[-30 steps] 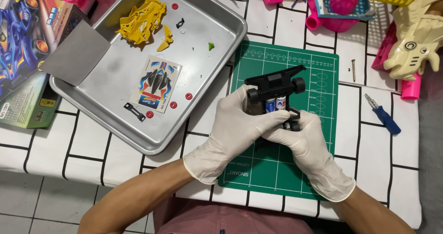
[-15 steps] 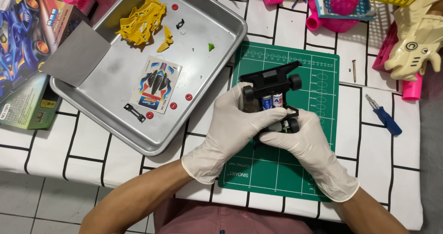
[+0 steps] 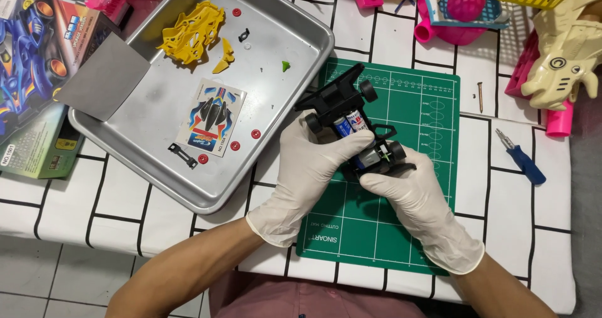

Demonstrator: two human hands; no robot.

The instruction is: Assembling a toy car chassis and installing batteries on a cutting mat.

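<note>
A white tablecloth with a black grid (image 3: 88,199) is spread under everything, so that small parts show up against it. At ten o'clock a metal baking tray (image 3: 157,167) is used as a parts bin: its raised rim keeps loose pieces from rolling off. In it are laid a yellow plastic parts frame (image 3: 191,32), a sticker sheet (image 3: 212,118), several red round pieces (image 3: 255,133) and a small black clip (image 3: 182,155). A grey card (image 3: 103,76) is propped over the tray's nine o'clock edge.

At the centre a green cutting mat (image 3: 414,230) is placed as the work surface, and the black toy car chassis (image 3: 354,127) is held just above it, towards its twelve o'clock end. The chassis is tilted and turned so that its open battery bay faces the camera; two batteries (image 3: 351,125) are seen seated side by side. The left hand (image 3: 307,174) is wrapped around the chassis from eight o'clock, fingers closed together over its side. The right hand (image 3: 407,199) is clamped on the rear end from five o'clock, thumb pressed against the motor area.

A blue-handled screwdriver (image 3: 522,161) is parked at three o'clock, well apart from the hands.

The underside of the chassis and the fingertips behind it are hidden. The toys at one o'clock and the printed box (image 3: 31,54) at nine o'clock are cut off by the frame.
</note>
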